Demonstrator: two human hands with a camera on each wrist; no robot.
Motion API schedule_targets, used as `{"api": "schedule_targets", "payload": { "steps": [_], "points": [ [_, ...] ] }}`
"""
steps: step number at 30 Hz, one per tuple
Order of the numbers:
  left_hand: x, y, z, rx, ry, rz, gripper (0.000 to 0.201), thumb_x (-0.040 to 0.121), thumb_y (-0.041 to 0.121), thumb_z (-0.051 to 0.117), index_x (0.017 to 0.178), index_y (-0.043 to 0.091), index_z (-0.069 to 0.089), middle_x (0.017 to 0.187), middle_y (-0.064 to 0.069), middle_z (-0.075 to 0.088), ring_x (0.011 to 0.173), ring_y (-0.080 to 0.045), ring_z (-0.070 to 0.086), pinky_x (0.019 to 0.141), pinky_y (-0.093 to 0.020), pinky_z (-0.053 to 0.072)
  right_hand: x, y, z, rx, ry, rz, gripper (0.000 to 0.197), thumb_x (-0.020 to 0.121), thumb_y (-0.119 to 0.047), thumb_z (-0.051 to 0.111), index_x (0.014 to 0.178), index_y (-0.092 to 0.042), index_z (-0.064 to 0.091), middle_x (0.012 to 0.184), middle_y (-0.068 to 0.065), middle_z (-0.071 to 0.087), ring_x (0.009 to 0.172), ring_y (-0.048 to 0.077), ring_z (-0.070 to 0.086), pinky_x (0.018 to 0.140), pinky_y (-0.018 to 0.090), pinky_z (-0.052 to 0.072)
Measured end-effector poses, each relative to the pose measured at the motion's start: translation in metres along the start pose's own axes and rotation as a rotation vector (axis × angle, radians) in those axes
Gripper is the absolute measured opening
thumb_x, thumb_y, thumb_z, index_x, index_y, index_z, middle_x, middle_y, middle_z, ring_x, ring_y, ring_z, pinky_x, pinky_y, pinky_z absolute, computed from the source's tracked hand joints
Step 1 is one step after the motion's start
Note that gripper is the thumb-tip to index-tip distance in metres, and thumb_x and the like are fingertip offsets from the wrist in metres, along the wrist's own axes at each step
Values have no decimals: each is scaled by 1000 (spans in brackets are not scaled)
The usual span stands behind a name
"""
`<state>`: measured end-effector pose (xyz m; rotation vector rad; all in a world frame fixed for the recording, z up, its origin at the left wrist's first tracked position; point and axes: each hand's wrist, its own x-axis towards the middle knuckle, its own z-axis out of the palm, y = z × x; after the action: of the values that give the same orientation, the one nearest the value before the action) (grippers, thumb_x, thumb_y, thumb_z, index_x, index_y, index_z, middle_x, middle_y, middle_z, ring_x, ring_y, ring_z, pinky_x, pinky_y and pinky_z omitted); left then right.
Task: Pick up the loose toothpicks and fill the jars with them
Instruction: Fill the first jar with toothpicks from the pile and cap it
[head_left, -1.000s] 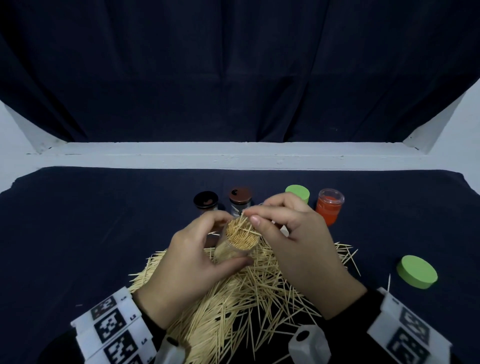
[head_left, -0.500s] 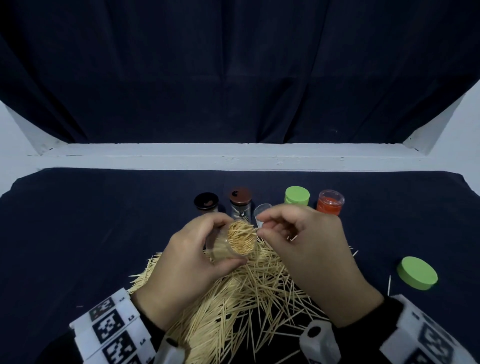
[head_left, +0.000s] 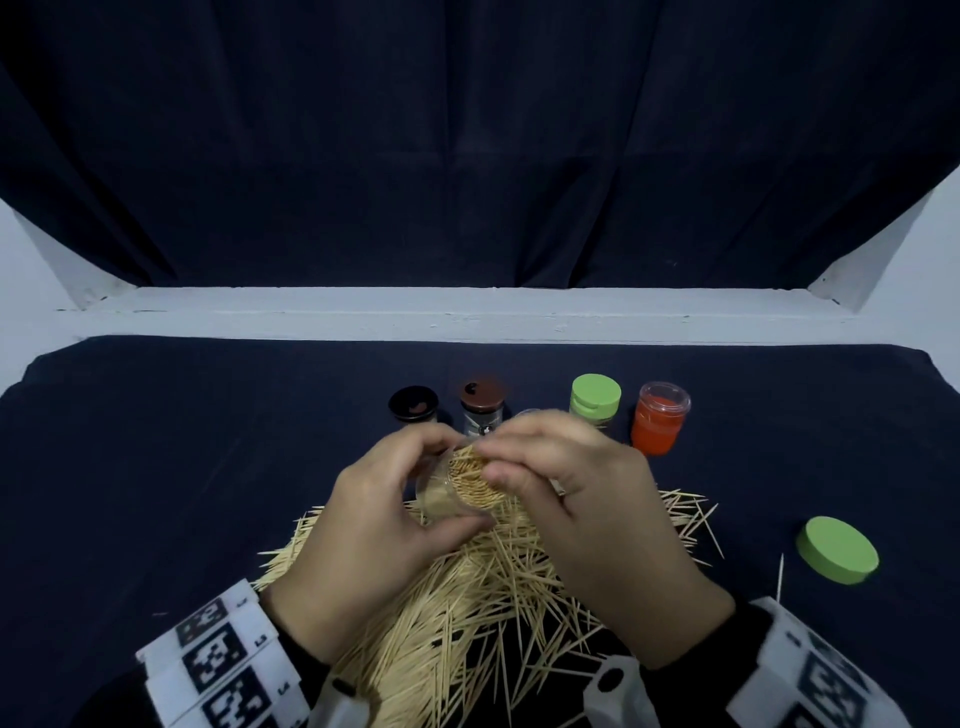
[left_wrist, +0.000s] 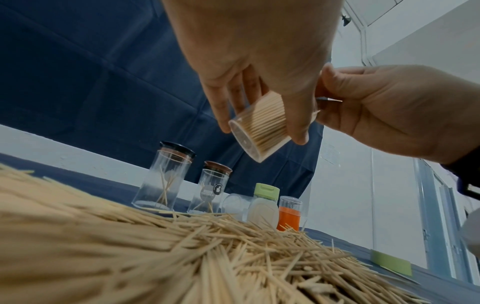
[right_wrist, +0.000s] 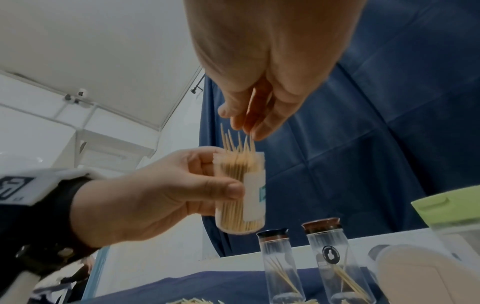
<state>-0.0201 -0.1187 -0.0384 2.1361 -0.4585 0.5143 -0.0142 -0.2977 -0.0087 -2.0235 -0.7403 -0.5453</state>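
While your left hand (head_left: 363, 525) keeps its grip curled round the small clear plastic jar packed with toothpicks (right_wrist: 240, 191), you hold it lifted off the counter (head_left: 156, 467) and tipped toward you, most likely so the mouth faces your right hand (head_left: 587, 519) and the sticks stay in. Your thumb presses one side of the jar and your fingers wrap the other. Your right grip is nearly closed, fingertips (right_wrist: 257, 131) bunched on the few toothpick ends that stand proud of the rim, apparently seating them; I cannot tell whether it pinches one or only touches. Below, the loose pile of wooden toothpicks (head_left: 467, 623) lies under both hands, well within reach. Behind it stand two tall clear jars with dark lids (left_wrist: 162, 181), holding only a few sticks each.
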Motion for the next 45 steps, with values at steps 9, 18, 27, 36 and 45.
{"api": "schedule_targets", "payload": {
  "steps": [9,18,27,36,45],
  "points": [
    [0,0,1,19,-20,6,58,59,56,75,111,44,52,110,23,60,101,1,60,84,-20,50,4,2,-6,-56,86,-10,16,86,-18,62,98,-19,72,99,-10,60,93,-4,54,81,6,39],
    [0,2,0,-21,10,52,48,65,44,68,110,40,53,111,19,60,98,2,62,83,-13,49,-9,3,7,-439,-193,-290,39,87,-24,43,118,-15,66,129,-2,60,124,12,50,107,20,25],
    [-1,6,-1,-55,19,46,50,64,49,75,109,36,58,108,18,63,98,-1,63,83,-13,49,-8,-1,5,-100,30,-92,27,86,-14,63,111,-21,70,109,-10,67,103,6,60,88,19,46],
    [-2,3,-1,-41,13,45,58,61,51,78,114,40,56,108,17,64,102,-5,63,85,-24,52,1,-3,2,-17,19,2,15,82,-19,64,91,-23,76,90,-14,65,89,2,59,79,18,46],
    [-1,5,0,-58,-2,55,56,61,50,79,112,37,58,109,16,65,104,-5,63,87,-27,53,6,-1,-8,151,34,306,22,63,-21,85,69,-35,68,74,-14,56,75,-2,52,65,8,37]
  ]
}}
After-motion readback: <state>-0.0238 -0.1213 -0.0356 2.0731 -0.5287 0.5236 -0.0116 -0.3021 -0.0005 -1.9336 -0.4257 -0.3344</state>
